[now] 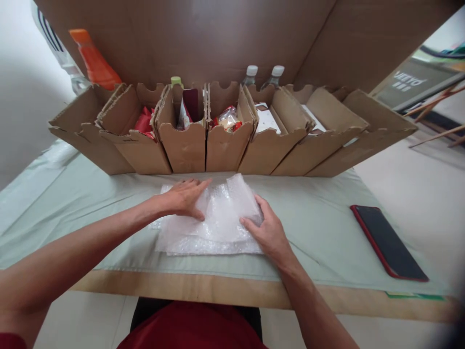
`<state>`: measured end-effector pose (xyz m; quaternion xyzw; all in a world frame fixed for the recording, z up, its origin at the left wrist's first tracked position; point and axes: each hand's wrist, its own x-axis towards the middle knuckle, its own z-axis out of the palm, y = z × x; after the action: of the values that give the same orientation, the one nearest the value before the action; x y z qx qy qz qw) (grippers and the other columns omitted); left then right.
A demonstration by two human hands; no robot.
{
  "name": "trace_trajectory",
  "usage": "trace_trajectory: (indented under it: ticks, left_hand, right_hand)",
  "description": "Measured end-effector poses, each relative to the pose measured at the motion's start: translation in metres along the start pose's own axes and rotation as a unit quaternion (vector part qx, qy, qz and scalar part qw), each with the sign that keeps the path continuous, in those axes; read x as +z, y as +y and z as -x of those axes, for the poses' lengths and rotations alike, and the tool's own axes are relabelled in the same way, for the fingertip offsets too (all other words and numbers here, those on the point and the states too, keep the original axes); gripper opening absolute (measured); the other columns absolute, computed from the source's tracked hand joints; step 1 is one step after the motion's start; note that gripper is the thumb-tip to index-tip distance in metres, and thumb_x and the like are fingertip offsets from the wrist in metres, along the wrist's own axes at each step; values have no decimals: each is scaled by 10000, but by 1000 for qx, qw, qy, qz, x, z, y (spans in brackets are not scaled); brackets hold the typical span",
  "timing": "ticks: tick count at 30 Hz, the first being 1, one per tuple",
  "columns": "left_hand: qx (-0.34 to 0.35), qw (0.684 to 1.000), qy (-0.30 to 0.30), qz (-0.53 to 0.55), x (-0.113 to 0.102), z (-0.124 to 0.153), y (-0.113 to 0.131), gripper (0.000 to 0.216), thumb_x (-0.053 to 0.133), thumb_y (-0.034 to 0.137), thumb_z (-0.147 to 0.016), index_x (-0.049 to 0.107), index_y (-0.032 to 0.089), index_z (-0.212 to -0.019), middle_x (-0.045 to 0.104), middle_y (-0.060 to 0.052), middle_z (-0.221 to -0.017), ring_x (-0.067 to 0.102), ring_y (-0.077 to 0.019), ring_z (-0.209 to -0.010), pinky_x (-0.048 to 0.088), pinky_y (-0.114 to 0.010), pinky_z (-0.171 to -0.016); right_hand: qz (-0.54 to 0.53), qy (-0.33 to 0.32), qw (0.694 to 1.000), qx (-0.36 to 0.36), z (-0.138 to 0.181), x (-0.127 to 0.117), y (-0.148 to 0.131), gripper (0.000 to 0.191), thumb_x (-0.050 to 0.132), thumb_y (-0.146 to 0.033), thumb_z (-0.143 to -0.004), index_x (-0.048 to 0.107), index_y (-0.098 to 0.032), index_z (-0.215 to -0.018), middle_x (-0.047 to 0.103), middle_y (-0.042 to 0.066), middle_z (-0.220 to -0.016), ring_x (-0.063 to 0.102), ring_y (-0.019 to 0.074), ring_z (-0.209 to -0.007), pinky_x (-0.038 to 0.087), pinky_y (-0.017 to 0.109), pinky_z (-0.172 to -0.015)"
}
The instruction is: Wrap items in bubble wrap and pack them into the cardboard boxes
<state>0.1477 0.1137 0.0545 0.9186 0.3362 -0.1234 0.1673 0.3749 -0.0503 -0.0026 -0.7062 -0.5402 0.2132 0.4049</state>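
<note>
Layered bubble wrap (221, 223) lies on the cloth-covered table, near its front edge. My left hand (187, 196) rests flat on the left part of the wrap, fingers spread and thumb apart. At the other end, my right hand (267, 228) grips the folded right edge, thumb on top and fingers behind it. The wrap's upper right corner stands up a little. Whether anything lies inside the folds cannot be seen.
Behind the wrap stands a row of cardboard bins (185, 150) holding packets and boxes. An orange bottle (96, 63) and clear bottles (250, 75) rise behind them. A phone (388, 242) lies at the right on the green cloth (319, 228).
</note>
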Motion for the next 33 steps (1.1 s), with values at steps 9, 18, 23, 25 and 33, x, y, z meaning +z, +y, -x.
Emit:
trace_trajectory:
  ticks: [9, 18, 23, 25, 33]
  left_hand:
    - [-49, 997, -65, -9, -16, -10, 10, 641, 832, 510, -644, 656, 203, -1179, 758, -149, -1111, 709, -374, -1024, 507, -376, -769]
    - [-2, 995, -57, 84, -14, 3, 9, 205, 698, 366, -692, 692, 197, -808, 711, -31, -795, 678, -237, -805, 441, -294, -660]
    - [-16, 980, -56, 192, -9, 7, 2, 281, 673, 288, -646, 677, 194, -911, 716, -8, -842, 672, -214, -821, 469, -272, -673]
    - [-16, 970, -58, 237, -6, 9, 0, 236, 651, 256, -641, 663, 198, -870, 704, 4, -815, 660, -191, -770, 470, -259, -645]
    - [-38, 924, 9, 380, 3, 82, -11, 99, 604, 291, -714, 597, 193, -717, 602, 35, -647, 562, -120, -583, 424, -221, -538]
  right_hand:
    - [22, 61, 988, -138, 15, 2, -2, 493, 625, -262, -929, 560, -240, -1417, 694, 87, -1331, 674, 258, -1204, 553, 388, -1026]
    - [88, 110, 956, -259, 23, -2, 4, 468, 555, -219, -954, 534, -232, -1422, 703, 123, -1292, 690, 285, -1180, 577, 425, -1000]
    - [69, 138, 968, -198, 23, 1, 4, 449, 591, -313, -960, 562, -245, -1402, 689, 120, -1320, 679, 295, -1191, 560, 462, -1030]
    - [35, 114, 978, -173, 20, 2, 3, 509, 621, -380, -960, 531, -247, -1444, 662, 127, -1365, 662, 297, -1225, 549, 469, -1048]
    - [-175, -16, 974, -140, 11, -1, 19, 739, 459, -669, -994, 305, -292, -1611, 538, 181, -1514, 623, 368, -1295, 589, 506, -940]
